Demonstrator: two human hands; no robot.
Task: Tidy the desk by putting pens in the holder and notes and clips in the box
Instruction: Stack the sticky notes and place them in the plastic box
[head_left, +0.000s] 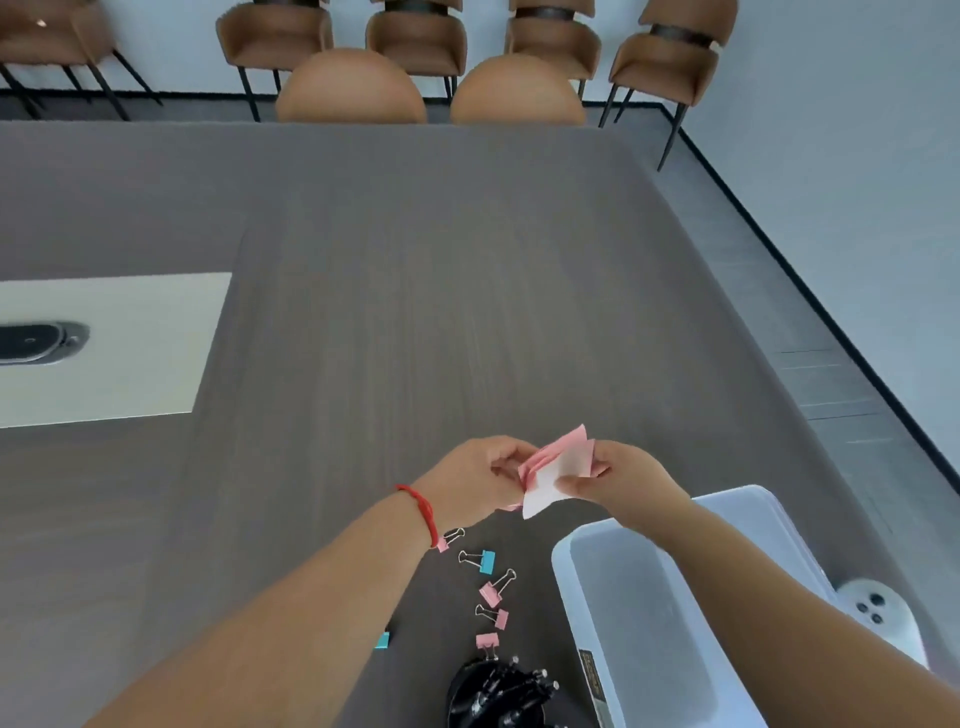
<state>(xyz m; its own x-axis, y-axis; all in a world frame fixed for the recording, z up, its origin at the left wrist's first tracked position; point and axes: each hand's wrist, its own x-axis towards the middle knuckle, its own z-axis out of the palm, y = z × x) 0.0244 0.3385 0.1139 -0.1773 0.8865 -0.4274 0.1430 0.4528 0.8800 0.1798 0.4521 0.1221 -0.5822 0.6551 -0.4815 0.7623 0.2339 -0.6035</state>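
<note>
Grey desk (415, 312): L hand (467, 480) + R hand (621, 480) gripping pink notes (553, 470).

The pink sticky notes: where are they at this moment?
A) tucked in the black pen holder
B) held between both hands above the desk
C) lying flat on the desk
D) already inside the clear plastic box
B: the pink sticky notes are pinched between the left hand and the right hand, raised above the desk and beyond the clear plastic box.
</note>
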